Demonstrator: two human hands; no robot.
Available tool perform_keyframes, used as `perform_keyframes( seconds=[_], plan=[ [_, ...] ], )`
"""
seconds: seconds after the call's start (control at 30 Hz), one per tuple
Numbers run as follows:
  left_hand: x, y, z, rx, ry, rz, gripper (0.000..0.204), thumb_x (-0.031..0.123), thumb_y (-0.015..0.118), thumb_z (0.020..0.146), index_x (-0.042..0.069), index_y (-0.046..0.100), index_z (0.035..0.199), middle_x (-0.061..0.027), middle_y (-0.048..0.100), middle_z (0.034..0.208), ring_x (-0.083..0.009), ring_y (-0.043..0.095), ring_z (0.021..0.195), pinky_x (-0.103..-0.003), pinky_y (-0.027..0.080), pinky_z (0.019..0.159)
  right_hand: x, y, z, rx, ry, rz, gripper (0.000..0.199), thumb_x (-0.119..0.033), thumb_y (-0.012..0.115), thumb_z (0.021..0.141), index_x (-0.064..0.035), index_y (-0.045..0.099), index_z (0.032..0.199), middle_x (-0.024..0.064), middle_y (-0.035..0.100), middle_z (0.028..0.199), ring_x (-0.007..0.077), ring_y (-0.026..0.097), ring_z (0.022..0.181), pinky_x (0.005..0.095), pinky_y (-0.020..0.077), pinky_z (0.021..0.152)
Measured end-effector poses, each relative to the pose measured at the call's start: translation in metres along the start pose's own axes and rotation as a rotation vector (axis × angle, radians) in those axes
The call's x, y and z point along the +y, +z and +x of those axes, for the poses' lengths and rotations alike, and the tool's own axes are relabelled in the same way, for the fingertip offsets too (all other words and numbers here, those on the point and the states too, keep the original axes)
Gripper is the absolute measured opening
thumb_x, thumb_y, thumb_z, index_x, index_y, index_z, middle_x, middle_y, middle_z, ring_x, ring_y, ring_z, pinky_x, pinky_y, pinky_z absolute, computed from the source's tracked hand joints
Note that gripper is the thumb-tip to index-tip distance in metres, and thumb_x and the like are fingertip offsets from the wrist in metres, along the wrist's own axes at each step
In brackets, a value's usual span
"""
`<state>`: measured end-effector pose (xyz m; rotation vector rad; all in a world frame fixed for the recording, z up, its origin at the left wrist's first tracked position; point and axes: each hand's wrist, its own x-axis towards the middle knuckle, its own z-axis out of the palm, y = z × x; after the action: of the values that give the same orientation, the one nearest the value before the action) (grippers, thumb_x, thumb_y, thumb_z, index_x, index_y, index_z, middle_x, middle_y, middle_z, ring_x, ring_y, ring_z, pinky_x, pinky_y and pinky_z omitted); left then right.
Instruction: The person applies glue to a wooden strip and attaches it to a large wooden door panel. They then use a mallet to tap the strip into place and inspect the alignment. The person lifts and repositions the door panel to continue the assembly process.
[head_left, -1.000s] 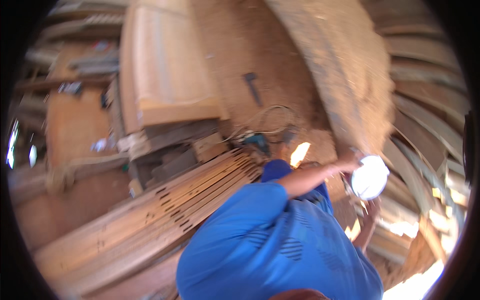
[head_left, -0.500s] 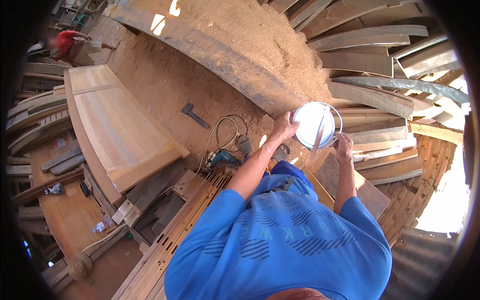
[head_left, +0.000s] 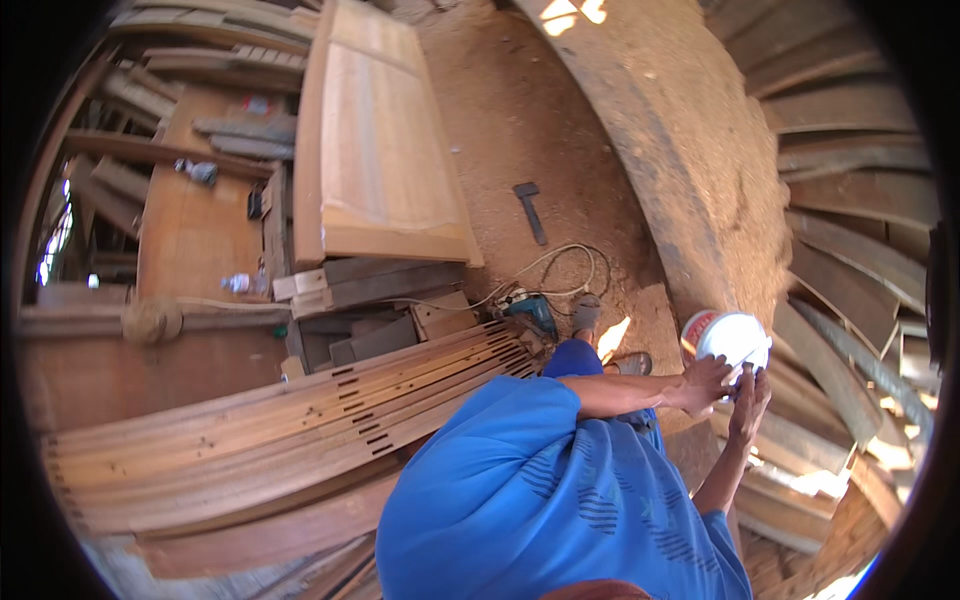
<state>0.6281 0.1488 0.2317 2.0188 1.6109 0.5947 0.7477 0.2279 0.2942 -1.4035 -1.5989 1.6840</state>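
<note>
A white bucket [head_left: 735,338] with a pale, brightly lit top and red print on its side is off to my right, beyond my knees. My left hand [head_left: 703,384] reaches across to the bucket's near edge, its fingers bent against the rim. Close beside it, my right hand [head_left: 748,402] is at the same edge with its fingers drawn together. Between the fingertips is a small dark shape, too unclear to name. The fingers hide part of the near rim.
A hammer [head_left: 530,212] lies on the dusty ground, near a teal power tool [head_left: 532,312] with a pale cord. Slotted timbers [head_left: 300,420] lie to my left, below a wooden panel [head_left: 380,150]. A large beam [head_left: 640,150] runs ahead; stacked boards [head_left: 850,200] line the right.
My view has swung to the right side. My left hand has moved from the lid's left side to the near rim, beside my right hand. The brown strip across the lid no longer shows.
</note>
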Motion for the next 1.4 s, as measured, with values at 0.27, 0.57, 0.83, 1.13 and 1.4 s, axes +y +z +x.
perform_keyframes(
  seconds=[0.27, 0.57, 0.83, 1.13, 1.4],
  plan=[
    [-0.025, -0.048, -0.059, 0.458, -0.159, -0.383, 0.041, 0.016, 0.069, 0.071, 0.005, 0.062, 0.110, -0.0159, 0.059, 0.108, -0.0329, 0.055, 0.103, -0.043, 0.043, 0.092, -0.002, 0.013, 0.012, -0.062, 0.033, 0.000, 0.030, -0.031, 0.055, 0.093, -0.0041, 0.057, 0.080, -0.0018, 0.042, 0.061, 0.0075, 0.040, 0.052, 0.0240, 0.0346, 0.048],
    [-0.034, -0.118, -0.180, 0.694, -0.663, -0.800, 0.033, 0.022, 0.065, 0.086, 0.002, 0.061, 0.112, -0.0132, 0.064, 0.101, -0.0202, 0.061, 0.093, -0.033, 0.049, 0.081, -0.078, 0.094, -0.012, -0.354, 0.001, -0.159, 0.031, -0.032, 0.057, 0.092, -0.0027, 0.057, 0.081, -0.0019, 0.043, 0.060, 0.0074, 0.041, 0.052, 0.0244, 0.0330, 0.045],
    [-0.048, -0.116, -0.196, 0.693, -0.560, -1.601, 0.052, 0.046, 0.045, 0.098, 0.002, 0.049, 0.127, -0.0117, 0.054, 0.118, -0.0202, 0.054, 0.110, -0.039, 0.045, 0.095, -0.073, 0.207, -0.015, -0.754, -0.055, -0.394, 0.033, -0.031, 0.055, 0.095, -0.0025, 0.060, 0.080, -0.0022, 0.049, 0.064, 0.0054, 0.042, 0.057, 0.0237, 0.0336, 0.050],
    [-0.109, -0.063, -0.256, 1.532, -0.508, -2.094, 0.037, 0.045, 0.044, 0.097, 0.013, 0.059, 0.108, -0.0007, 0.058, 0.089, -0.0081, 0.051, 0.072, -0.026, 0.040, 0.063, -0.038, 0.354, -0.041, -1.144, -0.181, -0.674, 0.037, -0.015, 0.041, 0.093, 0.0109, 0.051, 0.118, 0.0167, 0.062, 0.101, 0.0210, 0.061, 0.090, 0.0323, 0.0496, 0.078],
    [-0.096, -0.025, -0.288, 2.136, -0.506, -1.835, 0.046, 0.053, 0.049, 0.094, 0.010, 0.061, 0.105, 0.0008, 0.058, 0.092, -0.0106, 0.051, 0.082, -0.028, 0.041, 0.075, 0.013, 0.390, -0.047, -1.605, -0.196, -0.683, 0.039, -0.007, 0.039, 0.092, 0.0082, 0.045, 0.128, 0.0207, 0.055, 0.122, 0.0275, 0.054, 0.111, 0.0365, 0.0409, 0.097]
  ],
)
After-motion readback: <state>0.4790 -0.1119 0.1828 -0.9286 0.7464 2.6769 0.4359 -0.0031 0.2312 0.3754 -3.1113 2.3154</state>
